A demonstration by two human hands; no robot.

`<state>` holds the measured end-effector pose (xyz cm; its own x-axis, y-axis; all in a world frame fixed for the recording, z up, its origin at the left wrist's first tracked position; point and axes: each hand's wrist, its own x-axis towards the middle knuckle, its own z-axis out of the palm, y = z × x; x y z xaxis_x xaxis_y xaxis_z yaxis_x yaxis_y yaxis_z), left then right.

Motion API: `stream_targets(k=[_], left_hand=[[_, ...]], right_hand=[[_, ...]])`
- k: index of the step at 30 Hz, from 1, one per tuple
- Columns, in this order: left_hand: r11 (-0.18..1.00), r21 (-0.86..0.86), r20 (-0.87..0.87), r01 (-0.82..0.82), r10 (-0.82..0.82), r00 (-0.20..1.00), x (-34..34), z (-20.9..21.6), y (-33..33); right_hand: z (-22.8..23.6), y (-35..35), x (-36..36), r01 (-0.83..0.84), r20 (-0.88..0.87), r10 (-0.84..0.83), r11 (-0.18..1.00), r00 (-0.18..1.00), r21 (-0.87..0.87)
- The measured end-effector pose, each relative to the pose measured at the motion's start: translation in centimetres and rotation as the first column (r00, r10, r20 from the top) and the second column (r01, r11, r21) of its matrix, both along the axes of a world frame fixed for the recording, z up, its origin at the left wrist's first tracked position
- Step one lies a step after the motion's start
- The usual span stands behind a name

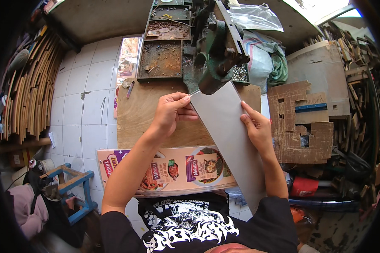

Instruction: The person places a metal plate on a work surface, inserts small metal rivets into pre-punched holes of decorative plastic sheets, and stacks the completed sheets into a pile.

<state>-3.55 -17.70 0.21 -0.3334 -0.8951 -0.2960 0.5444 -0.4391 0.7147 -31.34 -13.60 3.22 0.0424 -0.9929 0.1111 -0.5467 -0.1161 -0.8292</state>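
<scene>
A long grey flat sheet (pixel 226 126) runs from under the head of a dark green press (pixel 215 76) down toward my right side. My right hand (pixel 257 128) grips its right edge, the thumb on top and the other fingers partly hidden. Beside the sheet's upper left edge, close to the press, my left hand (pixel 173 111) is closed in a pinch. A thin pale bit shows at its fingertips, too small to name. The sheet's far end is hidden beneath the press head.
Compartmented trays (pixel 160 59) of small metal parts flank the press on a wooden table (pixel 143 114). A pen (pixel 131 89) lies there. Printed sheets (pixel 169 173) are stacked at the near edge. Boards (pixel 33 88) lean left, above a blue stool frame (pixel 86 189); cut brown panels (pixel 283 143) stand right.
</scene>
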Motion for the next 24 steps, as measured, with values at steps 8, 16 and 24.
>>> stream_targets(k=[8, 16, 24], left_hand=[[1.0, 0.026, -0.025, -0.007, 0.008, 1.0, -0.01, -0.11, -0.01], [0.998, 0.056, -0.012, -0.012, 0.013, 1.0, -0.01, 0.03, -0.11], [0.996, 0.085, -0.003, 0.001, -0.001, 1.0, 0.03, 0.48, -0.1]], right_hand=[[0.05, -0.03, 0.03, 0.004, -0.027, -0.005, 1.0, 1.0, -0.017], [0.02, -0.06, 0.18, 0.003, -0.07, -0.006, 0.999, 0.998, -0.042], [0.09, -0.08, 0.27, 0.02, -0.066, -0.019, 1.0, 0.998, 0.013]])
